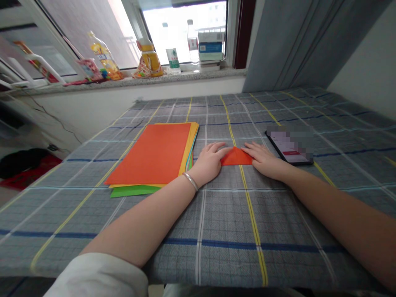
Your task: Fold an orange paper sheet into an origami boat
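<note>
A small folded piece of orange-red paper (236,157), triangular in outline, lies flat on the checked tablecloth (229,214). My left hand (212,161) rests on its left side, thumb on the paper and fingers stretched forward. On the opposite side my right hand (261,160) lies with its fingers extended over the right edge. Both hands press from above rather than wrap round the paper. Just left of my left hand is a stack of coloured paper (151,154), with an orange sheet on top and yellow, green and blue edges showing beneath.
To the right of my right hand lies a phone (291,148), its screen partly blurred. Along the windowsill (123,83) at the back stand a yellow drink bottle (105,57), a clear bottle (192,43) and stacked boxes (211,47). A grey curtain (291,45) hangs at the right.
</note>
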`<state>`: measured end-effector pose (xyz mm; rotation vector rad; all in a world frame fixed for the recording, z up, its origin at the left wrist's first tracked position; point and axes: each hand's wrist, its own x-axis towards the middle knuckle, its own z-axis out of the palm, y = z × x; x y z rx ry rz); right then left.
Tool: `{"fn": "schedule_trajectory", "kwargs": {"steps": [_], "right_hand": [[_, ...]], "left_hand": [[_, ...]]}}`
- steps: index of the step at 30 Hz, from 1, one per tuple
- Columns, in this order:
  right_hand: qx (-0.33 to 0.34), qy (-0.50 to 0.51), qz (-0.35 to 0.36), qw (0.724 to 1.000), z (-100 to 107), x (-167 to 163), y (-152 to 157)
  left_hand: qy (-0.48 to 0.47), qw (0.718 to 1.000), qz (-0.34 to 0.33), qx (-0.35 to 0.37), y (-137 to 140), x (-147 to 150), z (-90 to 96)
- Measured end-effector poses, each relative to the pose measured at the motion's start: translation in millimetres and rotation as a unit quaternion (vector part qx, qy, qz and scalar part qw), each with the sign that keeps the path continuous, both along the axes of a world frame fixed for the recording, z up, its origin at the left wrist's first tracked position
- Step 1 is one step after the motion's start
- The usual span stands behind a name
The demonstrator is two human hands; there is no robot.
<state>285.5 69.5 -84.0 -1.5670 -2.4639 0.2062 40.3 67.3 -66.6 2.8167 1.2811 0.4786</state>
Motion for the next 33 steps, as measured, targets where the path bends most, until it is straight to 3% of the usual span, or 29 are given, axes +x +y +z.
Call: {"fn": "schedule_trajectory", "kwargs": {"steps": [3, 5, 9, 25, 33], "right_hand": [[0.107, 0.072, 0.060, 0.990, 5.4, -1.4, -4.1], [0.137, 0.076, 0.125, 0.980, 12.4, -3.7, -8.3], [0.121, 0.006, 0.193, 0.974, 24.4, -8.0, -15.4], [0.113, -0.102, 0.216, 0.964, 43.0, 3.8, -19.9], [0.056, -0.113, 0.179, 0.976, 47.5, 13.6, -18.7]], "left_hand": [[0.031, 0.987, -0.138, 0.078, -2.2, 3.9, 3.9], [0.069, 0.979, -0.174, 0.086, -4.2, 7.4, 6.2], [0.096, 0.980, -0.161, 0.068, -5.4, 11.8, 7.7], [0.136, 0.976, -0.166, 0.033, -6.5, -4.1, 25.8], [0.181, 0.974, -0.131, 0.014, -9.6, -12.6, 34.8]]}}
